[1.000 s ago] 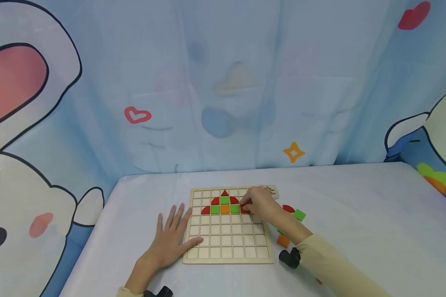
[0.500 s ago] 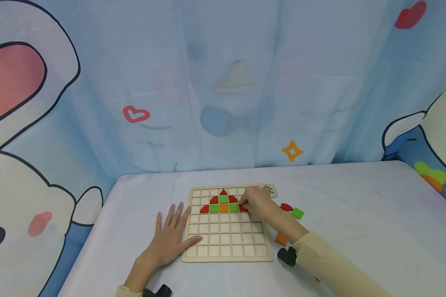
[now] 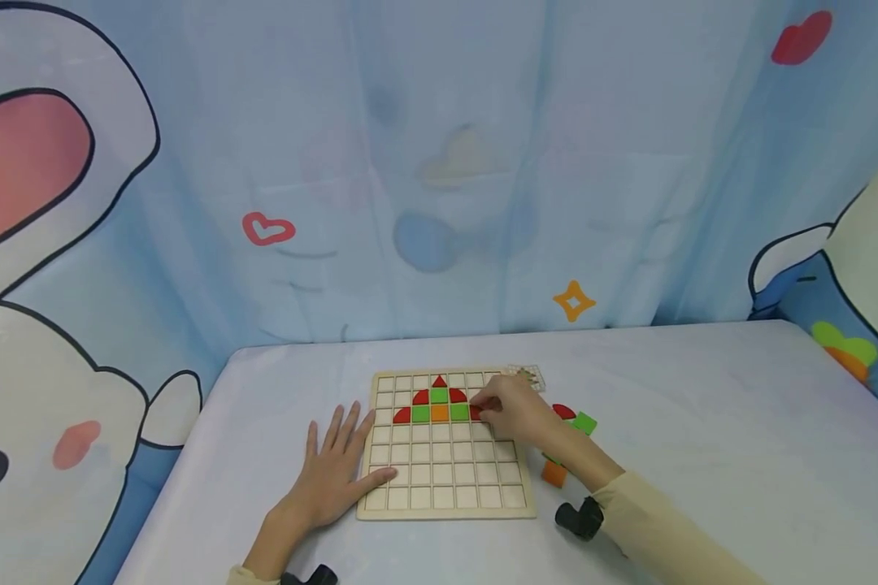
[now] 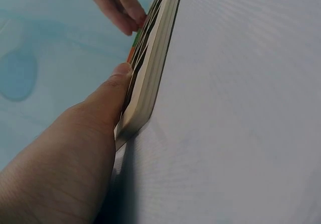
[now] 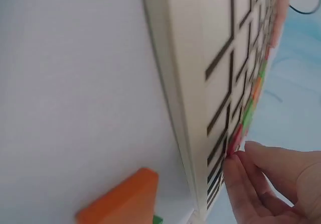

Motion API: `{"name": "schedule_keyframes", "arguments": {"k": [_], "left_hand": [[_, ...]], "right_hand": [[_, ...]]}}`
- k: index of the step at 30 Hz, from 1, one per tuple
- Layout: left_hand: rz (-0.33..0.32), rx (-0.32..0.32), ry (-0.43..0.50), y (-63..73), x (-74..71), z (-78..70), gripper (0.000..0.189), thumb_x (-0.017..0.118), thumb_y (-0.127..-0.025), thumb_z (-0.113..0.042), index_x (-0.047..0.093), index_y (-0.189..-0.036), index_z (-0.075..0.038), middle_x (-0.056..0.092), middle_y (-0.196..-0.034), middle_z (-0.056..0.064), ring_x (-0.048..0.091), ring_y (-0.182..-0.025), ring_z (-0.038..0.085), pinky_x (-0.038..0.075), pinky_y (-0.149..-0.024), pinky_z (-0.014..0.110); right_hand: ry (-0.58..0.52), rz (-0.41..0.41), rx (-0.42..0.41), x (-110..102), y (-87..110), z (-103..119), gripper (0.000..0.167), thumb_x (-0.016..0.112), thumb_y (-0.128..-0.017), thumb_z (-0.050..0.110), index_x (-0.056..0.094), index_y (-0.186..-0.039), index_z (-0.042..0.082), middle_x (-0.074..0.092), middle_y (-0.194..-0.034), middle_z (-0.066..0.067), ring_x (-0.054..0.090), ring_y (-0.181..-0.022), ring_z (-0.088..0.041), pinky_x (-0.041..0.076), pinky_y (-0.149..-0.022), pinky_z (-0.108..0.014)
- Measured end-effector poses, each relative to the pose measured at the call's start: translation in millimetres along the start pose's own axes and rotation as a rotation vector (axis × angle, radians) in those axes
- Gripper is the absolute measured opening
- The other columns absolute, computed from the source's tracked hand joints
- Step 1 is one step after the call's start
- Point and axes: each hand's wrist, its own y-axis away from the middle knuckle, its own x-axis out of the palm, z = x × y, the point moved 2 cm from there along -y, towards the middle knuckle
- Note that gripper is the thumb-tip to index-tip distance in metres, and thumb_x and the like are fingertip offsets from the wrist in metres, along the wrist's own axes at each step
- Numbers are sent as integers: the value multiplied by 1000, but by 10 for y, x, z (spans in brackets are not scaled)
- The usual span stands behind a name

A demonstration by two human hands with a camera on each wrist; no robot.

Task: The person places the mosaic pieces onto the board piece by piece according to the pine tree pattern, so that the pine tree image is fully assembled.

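A wooden grid board (image 3: 446, 473) lies on the table. Red, green and orange tiles form a stepped peak in its upper rows, with a red triangle (image 3: 440, 381) on top and an orange square (image 3: 440, 413) at the middle of the base. My left hand (image 3: 336, 471) rests spread at the board's left edge, its thumb (image 4: 120, 71) over the rim. At the right end of the lowest tile row, my right hand (image 3: 514, 409) pinches a rounded red tile (image 5: 234, 139) between thumb and fingers, right at the grid. Those fingers partly hide the tile in the head view.
Right of the board lie loose tiles: a red rounded one (image 3: 563, 411), a green square (image 3: 584, 423) and an orange one (image 3: 554, 474), partly behind the right forearm. A small patterned card (image 3: 531, 375) sits by the board's top right corner. A printed blue curtain (image 3: 439, 162) hangs behind the table.
My right hand stays at the same red tile, its wrist and forearm shifting slightly to the right. My left hand keeps its place on the board.
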Motion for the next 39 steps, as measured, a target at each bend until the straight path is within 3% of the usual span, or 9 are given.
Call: {"name": "schedule_keyframes", "arguments": {"k": [4, 8, 14, 23, 28, 33, 39], "left_hand": [[5, -1, -4, 0, 8, 0, 94, 54, -100, -66, 20, -169, -12, 10, -175, 14, -2, -161, 37, -9, -121, 70], [5, 0, 3, 6, 7, -14, 93, 54, -100, -66, 20, -169, -12, 10, -175, 14, -2, -161, 38, -9, -121, 69], [2, 1, 9, 21, -5, -19, 93, 54, -100, -66, 22, -168, -12, 11, -175, 14, 0, -161, 38, -8, -121, 70], [-67, 35, 34, 42, 21, -2, 92, 58, -99, -64, 28, -166, -9, 18, -173, 18, 7, -160, 44, -5, -120, 72], [-56, 20, 37, 44, 16, -9, 94, 58, -97, -66, 28, -166, -10, 17, -173, 17, 6, -160, 42, -7, -120, 72], [-48, 11, 21, 25, 26, -13, 95, 58, -97, -67, 26, -167, -11, 15, -174, 16, 5, -161, 41, -7, -121, 70], [-59, 20, 39, 16, 37, -2, 94, 59, -97, -66, 28, -167, -10, 16, -174, 17, 5, -160, 42, -8, -120, 70]], "right_hand": [[-79, -18, -48, -96, 87, -69, 17, 72, -94, -7, 77, -109, -6, 73, -101, -10, 70, -91, -21, 61, -81, -34], [-88, -59, -77, -219, 200, -176, 19, 71, -94, -8, 75, -112, -7, 74, -106, -14, 72, -95, -26, 62, -85, -38], [-33, -75, -52, -464, 447, -347, 22, 72, -95, -3, 75, -116, -4, 73, -108, -11, 71, -102, -30, 60, -90, -47], [37, -105, 25, -738, 712, -679, 17, 77, -91, 0, 77, -109, -1, 72, -102, -8, 70, -94, -28, 60, -88, -51], [45, -98, 29, -762, 735, -763, 17, 78, -89, -2, 77, -106, -1, 71, -101, -8, 69, -92, -26, 60, -86, -50], [51, -76, -20, -726, 675, -685, 19, 82, -86, -2, 78, -105, 0, 70, -99, -5, 67, -91, -25, 61, -86, -48], [21, -39, -72, -601, 545, -576, 18, 83, -86, -3, 78, -102, 0, 68, -95, -2, 65, -82, -17, 61, -75, -32]]}}
